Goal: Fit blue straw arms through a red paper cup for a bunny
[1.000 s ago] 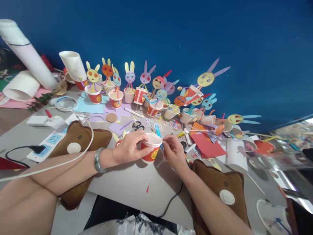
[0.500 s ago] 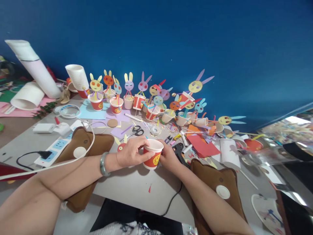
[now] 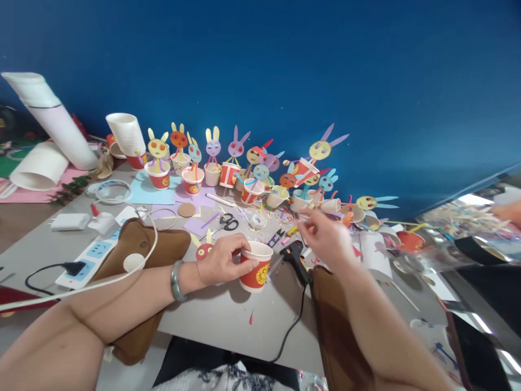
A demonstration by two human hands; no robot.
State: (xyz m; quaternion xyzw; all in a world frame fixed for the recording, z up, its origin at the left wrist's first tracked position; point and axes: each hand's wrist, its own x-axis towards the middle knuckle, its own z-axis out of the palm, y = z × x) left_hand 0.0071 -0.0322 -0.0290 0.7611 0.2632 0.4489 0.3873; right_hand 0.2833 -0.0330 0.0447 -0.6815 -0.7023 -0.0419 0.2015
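A red paper cup (image 3: 257, 274) with a white rim and a yellow print stands upright near the table's front. My left hand (image 3: 228, 259) grips its left side, thumb across the front. To the right, my right hand (image 3: 325, 231) is raised over the craft scraps, blurred by motion; whether its fingers hold anything is unclear. Below and left of that hand lies a black glue gun (image 3: 298, 262). Partly behind my left hand is a red rabbit face (image 3: 203, 251) with yellow ears.
Several paper rabbits in cups, one a red cup (image 3: 160, 179), line the back by the blue wall. Black scissors (image 3: 228, 221) lie mid-table. A power strip (image 3: 87, 264) with cables is at left, and a brown cushion (image 3: 166, 244) lies under my left arm.
My right hand has let go of the cup and moved up and to the right, uncovering the glue gun. My left hand still holds the cup.
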